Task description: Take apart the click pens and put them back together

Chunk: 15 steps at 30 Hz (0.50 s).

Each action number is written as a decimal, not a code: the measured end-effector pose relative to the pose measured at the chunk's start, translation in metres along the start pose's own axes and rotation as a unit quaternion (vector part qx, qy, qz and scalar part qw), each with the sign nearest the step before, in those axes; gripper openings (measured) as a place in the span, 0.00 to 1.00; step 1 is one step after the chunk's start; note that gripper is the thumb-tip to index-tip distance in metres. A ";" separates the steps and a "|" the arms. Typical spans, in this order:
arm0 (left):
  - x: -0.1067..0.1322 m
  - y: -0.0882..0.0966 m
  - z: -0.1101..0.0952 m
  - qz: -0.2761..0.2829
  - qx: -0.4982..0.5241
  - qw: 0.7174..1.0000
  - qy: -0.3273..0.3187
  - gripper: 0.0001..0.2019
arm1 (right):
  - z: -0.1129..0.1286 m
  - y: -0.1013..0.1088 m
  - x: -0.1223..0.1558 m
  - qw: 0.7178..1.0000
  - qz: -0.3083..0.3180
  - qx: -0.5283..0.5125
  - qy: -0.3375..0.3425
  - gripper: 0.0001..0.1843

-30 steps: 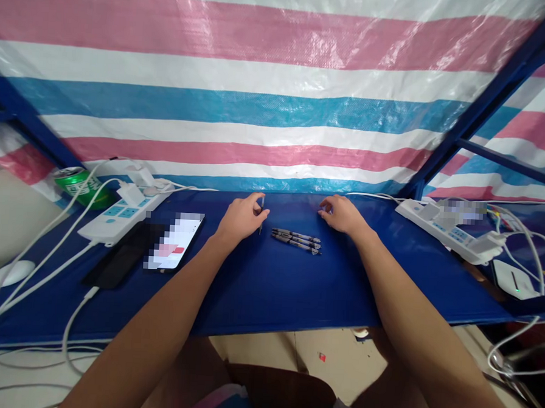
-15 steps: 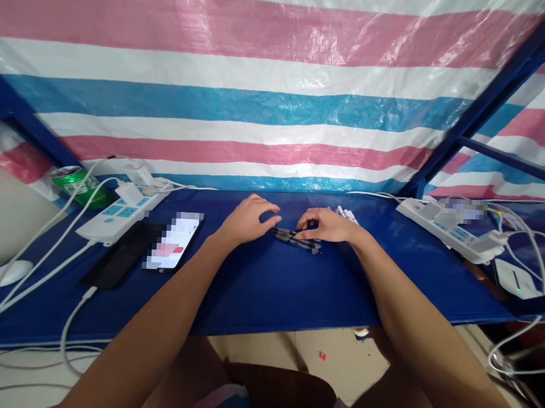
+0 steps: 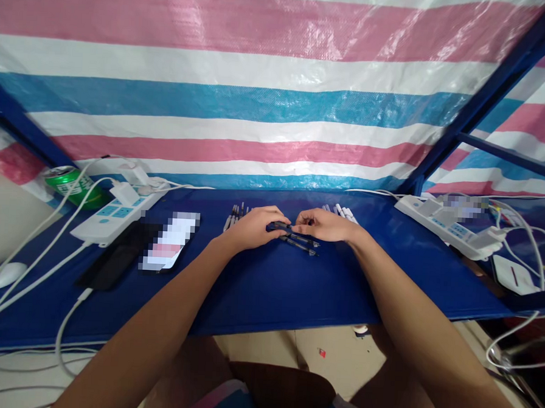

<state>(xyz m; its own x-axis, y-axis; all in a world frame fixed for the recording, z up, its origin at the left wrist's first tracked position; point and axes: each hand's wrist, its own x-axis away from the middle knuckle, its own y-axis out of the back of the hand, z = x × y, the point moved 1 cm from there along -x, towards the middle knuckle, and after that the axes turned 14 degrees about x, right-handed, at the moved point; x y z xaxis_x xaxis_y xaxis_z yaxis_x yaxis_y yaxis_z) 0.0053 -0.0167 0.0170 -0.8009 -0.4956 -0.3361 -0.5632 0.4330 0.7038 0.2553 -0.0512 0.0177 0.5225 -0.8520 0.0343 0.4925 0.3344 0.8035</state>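
Hands together at mid-table: the left hand (image 3: pixel 253 227) and right hand (image 3: pixel 324 225) meet nearly fingertip to fingertip over a small bunch of black pens (image 3: pixel 298 242); whether either grips one cannot be confirmed. Light fingertip contact on the barrels is advisable, as neighbouring pens lie close. Further pens (image 3: pixel 235 218) sit just behind the hands. The blue table (image 3: pixel 258 294) offers open room toward its front edge; a phone (image 3: pixel 172 241) lies well left.
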 end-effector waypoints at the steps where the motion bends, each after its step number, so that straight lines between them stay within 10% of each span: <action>1: 0.000 0.000 0.000 -0.008 -0.011 1.000 -0.002 0.12 | 0.001 0.000 0.000 1.000 -0.010 -0.012 0.001 0.23; 15: 0.002 0.005 -0.003 -0.039 -0.060 0.997 0.030 0.18 | 0.006 0.000 -0.004 0.979 -0.166 -0.114 0.026 0.23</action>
<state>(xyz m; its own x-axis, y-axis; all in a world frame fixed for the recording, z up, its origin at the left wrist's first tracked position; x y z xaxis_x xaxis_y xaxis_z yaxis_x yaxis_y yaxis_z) 0.0013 -0.0172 0.0217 -0.7396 -0.5704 -0.3573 -0.5926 0.3002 0.7474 0.2491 -0.0500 0.0211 0.3399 -0.9090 -0.2414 0.7805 0.1294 0.6116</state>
